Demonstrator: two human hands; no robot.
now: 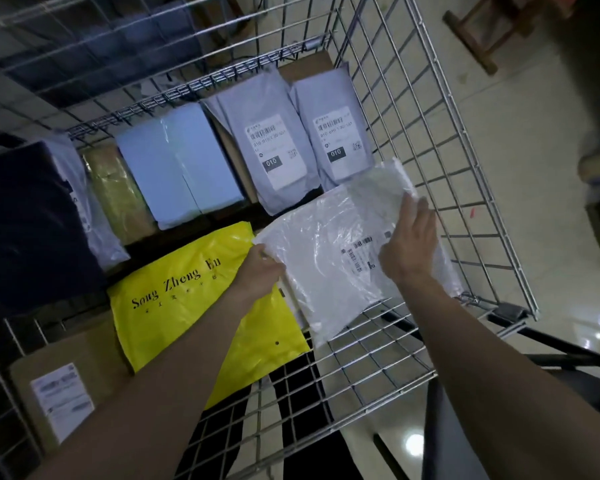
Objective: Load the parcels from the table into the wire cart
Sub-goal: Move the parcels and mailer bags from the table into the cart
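The wire cart [440,140] holds parcels along its far edge and left side; bare floor shows at its near right corner. There lies the clear plastic parcel [329,258], left hand [262,271] pinching its left corner, right hand [409,240] flat on top. Yellow bag [187,299] reads "Song Zheng En"; two grey mailers [274,140] read "010"

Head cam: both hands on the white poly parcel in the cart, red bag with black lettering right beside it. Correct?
Wrong on one point: the bag beside it is yellow, not red, with black lettering. The rest holds in the head view: left hand and right hand are both on the white poly parcel inside the wire cart.
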